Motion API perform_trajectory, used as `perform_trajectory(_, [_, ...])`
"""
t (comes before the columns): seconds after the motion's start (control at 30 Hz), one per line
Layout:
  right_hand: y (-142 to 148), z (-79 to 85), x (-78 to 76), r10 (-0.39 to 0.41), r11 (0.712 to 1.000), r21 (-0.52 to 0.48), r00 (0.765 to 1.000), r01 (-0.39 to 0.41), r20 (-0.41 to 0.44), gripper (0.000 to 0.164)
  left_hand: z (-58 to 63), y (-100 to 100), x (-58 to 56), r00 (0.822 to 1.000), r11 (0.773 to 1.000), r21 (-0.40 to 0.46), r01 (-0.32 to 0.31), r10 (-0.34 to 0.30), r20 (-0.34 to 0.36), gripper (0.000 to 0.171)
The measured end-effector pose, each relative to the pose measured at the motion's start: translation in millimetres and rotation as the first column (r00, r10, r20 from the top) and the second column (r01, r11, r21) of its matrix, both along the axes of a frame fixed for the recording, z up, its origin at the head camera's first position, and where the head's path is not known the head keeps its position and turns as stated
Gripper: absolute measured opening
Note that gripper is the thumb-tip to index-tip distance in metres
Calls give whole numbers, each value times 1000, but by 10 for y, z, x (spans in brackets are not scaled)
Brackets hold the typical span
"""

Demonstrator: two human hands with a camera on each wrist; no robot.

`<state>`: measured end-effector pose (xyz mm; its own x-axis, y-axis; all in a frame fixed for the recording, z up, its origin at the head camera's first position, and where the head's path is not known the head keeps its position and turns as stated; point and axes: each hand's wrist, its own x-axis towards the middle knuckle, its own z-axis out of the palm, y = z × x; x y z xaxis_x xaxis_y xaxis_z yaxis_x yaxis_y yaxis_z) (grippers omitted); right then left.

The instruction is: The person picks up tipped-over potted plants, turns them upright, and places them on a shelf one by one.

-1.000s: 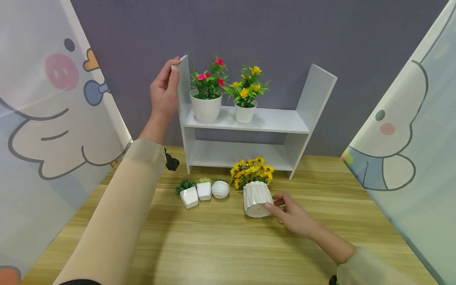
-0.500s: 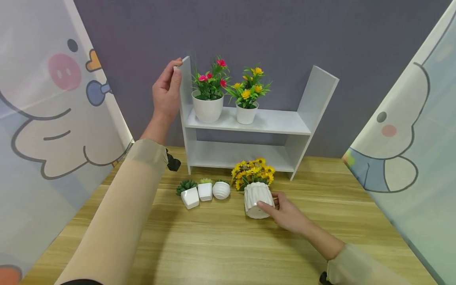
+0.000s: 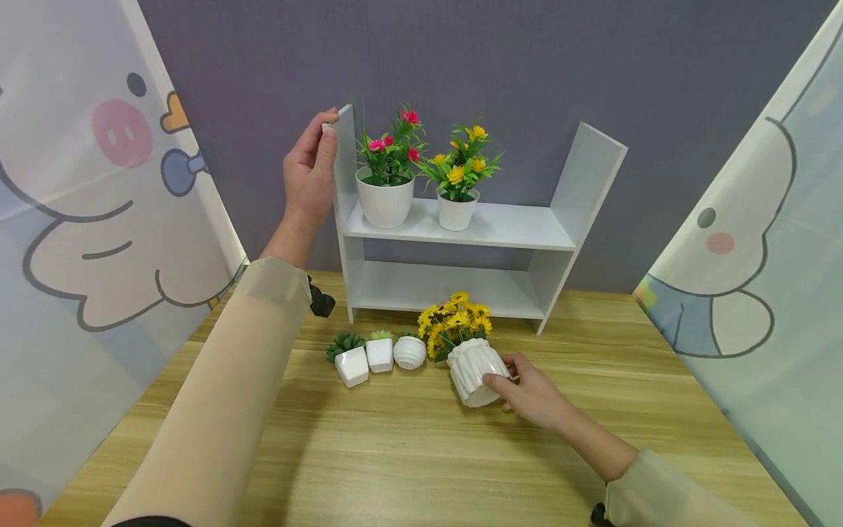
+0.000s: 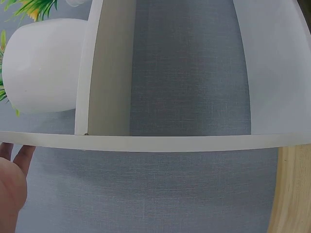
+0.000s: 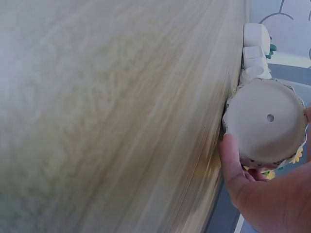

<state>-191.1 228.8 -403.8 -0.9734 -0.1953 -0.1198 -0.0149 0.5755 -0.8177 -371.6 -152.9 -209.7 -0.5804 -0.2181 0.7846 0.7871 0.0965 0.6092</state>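
My left hand (image 3: 308, 176) grips the upper front corner of the left side panel of a white two-tier desktop shelf (image 3: 507, 228). In the left wrist view its fingertips meet the panel's edge (image 4: 170, 143). Low on the right, my right hand (image 3: 536, 395) holds a white fluted flowerpot (image 3: 476, 371) lying tipped over on the wooden table, its thumb by the base and fingers along the side. Yellow daisy-like flowers (image 3: 454, 322) spill from it toward the shelf. The pot's round base with a small drain hole (image 5: 270, 118) faces the right wrist camera.
On the upper tier stand a white pot with pink flowers (image 3: 385, 203) and a smaller one with yellow flowers (image 3: 456, 214). Three small white succulent pots (image 3: 380, 355) lie tipped in a row left of the flowerpot. A grey wall (image 3: 514, 66) stands behind the shelf.
My right hand has closed further round the fluted flowerpot and turned it, so its flowers swing left toward the succulents and its base faces more to the right. My left hand stays on the shelf.
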Motion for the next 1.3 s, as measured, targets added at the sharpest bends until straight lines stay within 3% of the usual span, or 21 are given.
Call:
perform_trajectory(0.23, [8,5,24,-38,999,23,999,38,5,75,-5,7,-20,999,1000,22,6,-6,-38,35])
perform_trajectory(0.5, [85,42,66,-86,995,55,996,86,-5,76,9,21,-6,1000,999,27,21,-20,-14,37])
perform_trajectory(0.9, [149,75,63,-72,993,96,997,72,-4,79,-3,12,6,1000,999,31,13,-12,-21,35])
perform_trajectory(1.07, [168,110,57,-74,993,94,996,69,49,85,6,20,14,1000,999,33,24,-24,-13,37])
perform_trajectory(1.3, [149,113,-80,-46,991,128,996,36,81,89,11,24,25,1000,999,35,27,-27,-5,36])
